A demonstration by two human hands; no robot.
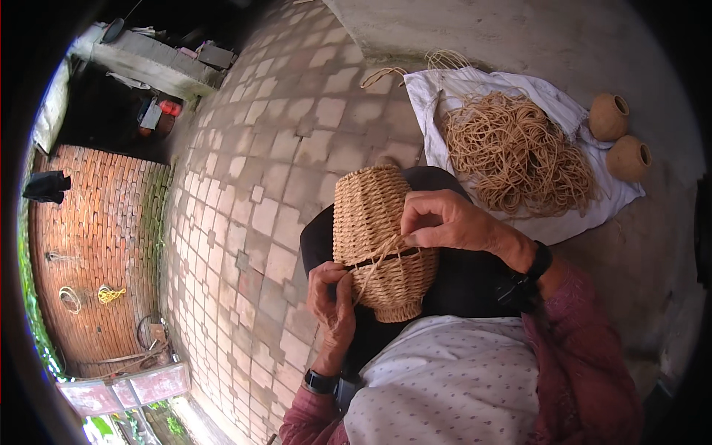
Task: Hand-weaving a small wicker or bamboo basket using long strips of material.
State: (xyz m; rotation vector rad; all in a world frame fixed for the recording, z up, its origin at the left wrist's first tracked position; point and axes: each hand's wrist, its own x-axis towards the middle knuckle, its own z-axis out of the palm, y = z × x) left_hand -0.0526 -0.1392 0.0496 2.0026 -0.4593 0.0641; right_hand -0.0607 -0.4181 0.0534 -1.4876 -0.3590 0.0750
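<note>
On my lap lies a woven basket (365, 204) of tan twisted cord, vase-shaped, with a narrow foot or neck pointing toward me. A dark gap crosses its weave, and a loose natural-fibre cord (380, 259) runs over that gap. With thumb and fingertips pinched together, my right hand (454, 221) grips the cord at the basket's right side. My left hand (331, 298) is closed at the left end of the gap, thumb and forefinger against the basket wall; its fingertips are partly hidden.
A heap of tan cord (515, 152) lies on a white cloth (434, 137) at the far right. Two round clay-coloured pots (609, 117) stand beside it. Paving (285, 152) stretches left toward a brick wall (96, 245) with hanging coils.
</note>
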